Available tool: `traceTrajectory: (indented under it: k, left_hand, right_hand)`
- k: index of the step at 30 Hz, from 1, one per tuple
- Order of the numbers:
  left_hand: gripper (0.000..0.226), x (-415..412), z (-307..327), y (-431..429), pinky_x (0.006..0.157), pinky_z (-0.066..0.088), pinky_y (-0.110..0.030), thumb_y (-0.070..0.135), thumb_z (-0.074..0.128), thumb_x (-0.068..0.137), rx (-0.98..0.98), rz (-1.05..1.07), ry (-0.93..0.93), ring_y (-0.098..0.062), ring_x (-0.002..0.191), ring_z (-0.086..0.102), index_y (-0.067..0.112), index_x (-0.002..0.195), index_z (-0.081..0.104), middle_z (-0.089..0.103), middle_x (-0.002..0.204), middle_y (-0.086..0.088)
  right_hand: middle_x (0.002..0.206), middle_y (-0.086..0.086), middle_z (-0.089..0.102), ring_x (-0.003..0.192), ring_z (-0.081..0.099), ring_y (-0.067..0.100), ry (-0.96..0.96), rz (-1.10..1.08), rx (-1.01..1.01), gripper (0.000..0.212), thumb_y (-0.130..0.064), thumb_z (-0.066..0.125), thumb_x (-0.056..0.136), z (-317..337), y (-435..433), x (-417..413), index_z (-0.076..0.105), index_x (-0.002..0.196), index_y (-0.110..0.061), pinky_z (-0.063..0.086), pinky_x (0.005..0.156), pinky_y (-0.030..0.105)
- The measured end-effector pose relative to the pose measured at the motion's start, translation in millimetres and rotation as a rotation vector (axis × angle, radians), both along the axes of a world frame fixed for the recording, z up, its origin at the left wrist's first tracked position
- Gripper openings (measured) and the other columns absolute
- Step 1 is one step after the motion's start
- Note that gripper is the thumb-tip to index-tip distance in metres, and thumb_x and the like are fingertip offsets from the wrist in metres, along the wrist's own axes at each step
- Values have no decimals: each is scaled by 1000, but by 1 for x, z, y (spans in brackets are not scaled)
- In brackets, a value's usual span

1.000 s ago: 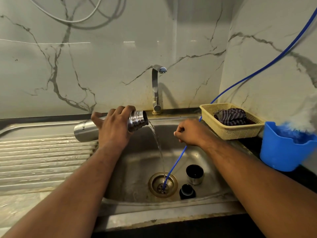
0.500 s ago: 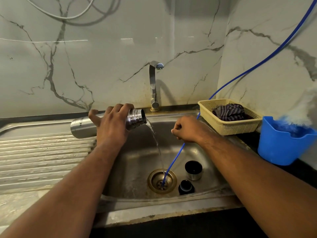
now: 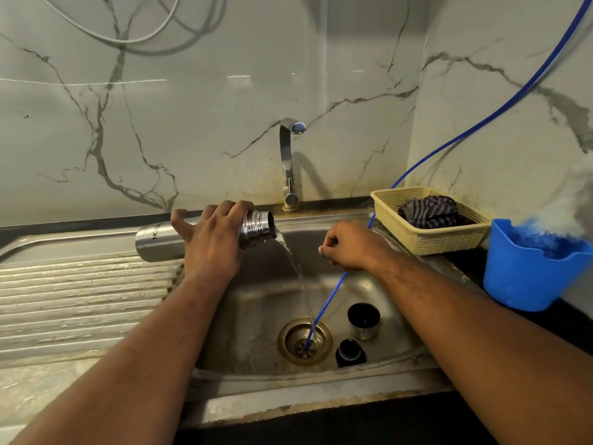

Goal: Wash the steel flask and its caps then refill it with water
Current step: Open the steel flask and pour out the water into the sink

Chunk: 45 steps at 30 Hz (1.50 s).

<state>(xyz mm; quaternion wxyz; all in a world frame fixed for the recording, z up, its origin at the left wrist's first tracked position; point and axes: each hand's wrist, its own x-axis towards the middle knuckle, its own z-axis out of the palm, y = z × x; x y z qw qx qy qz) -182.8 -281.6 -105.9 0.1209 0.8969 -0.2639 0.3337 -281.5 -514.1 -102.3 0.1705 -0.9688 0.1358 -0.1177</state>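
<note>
L hand (image 3: 211, 248) is gripping flask (image 3: 160, 240) at the shoulder, tipped near flat, mouth at 3 o'clock, water pouring into sink (image 3: 253, 303). I'm reading this as the rinse dump; I'm aiming to drop the mouth lower w/ a swirl so it drains fully. R hand (image 3: 349, 247) is clamping tube (image 3: 327, 300), end in drain (image 3: 290, 340). Steel cap (image 3: 363, 321) and black cap (image 3: 349, 353) are sitting at 2–4 o'clock of drain, near the stream. Basket (image 3: 449, 242) and bucket (image 3: 526, 277) are sitting at sink's 3 o'clock, not obstructing.

You see a brushed steel flask (image 3: 160, 240), glossy at its threaded neck — a dull, stained steel sink (image 3: 378, 284), polished marble wall (image 3: 192, 123), woven plastic basket (image 3: 442, 242), smooth blue plastic tub (image 3: 529, 281).
</note>
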Motion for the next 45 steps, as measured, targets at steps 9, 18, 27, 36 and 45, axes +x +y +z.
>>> traceTrajectory:
  k: [9, 18, 27, 36, 45]
  left_hand:
    - [84, -5, 0, -1, 113, 19, -59, 9, 88, 67, 21, 36, -34, -22, 125, 54, 42, 131, 43, 59, 126, 8]
    - [83, -8, 0, -3, 113, 13, -59, 11, 88, 68, 56, 57, -59, -22, 126, 54, 42, 130, 44, 59, 128, 8]
    - [79, -11, 0, -4, 111, 9, -58, 12, 87, 71, 61, 61, -69, -21, 125, 55, 44, 129, 44, 60, 128, 9]
    - [79, -14, 1, -6, 113, 7, -58, 9, 84, 72, 63, 51, -54, -18, 128, 52, 44, 130, 43, 58, 129, 11]
    - [82, -15, 1, -6, 114, 10, -60, 8, 84, 71, 71, 48, -47, -20, 130, 51, 44, 132, 42, 57, 133, 10]
  right_hand:
    - [80, -3, 72, 74, 68, 13, -11, 8, 6, 18, -35, 68, 96, -2, -1, 1, 74, 86, -21, 61, 80, 41]
    - [79, -2, 73, 73, 69, 13, 3, 8, 2, 19, -35, 68, 96, -1, -1, 1, 74, 84, -21, 61, 80, 41]
    - [79, -3, 73, 73, 69, 13, 4, 6, 10, 20, -35, 68, 96, -1, 0, 1, 75, 86, -20, 61, 80, 41]
    - [78, -3, 73, 72, 69, 12, 10, 15, -1, 21, -36, 68, 95, -1, -2, 2, 75, 84, -20, 61, 79, 40]
    - [82, -1, 73, 75, 68, 12, 17, 14, -1, 20, -34, 67, 96, -2, -1, 1, 75, 87, -18, 58, 76, 34]
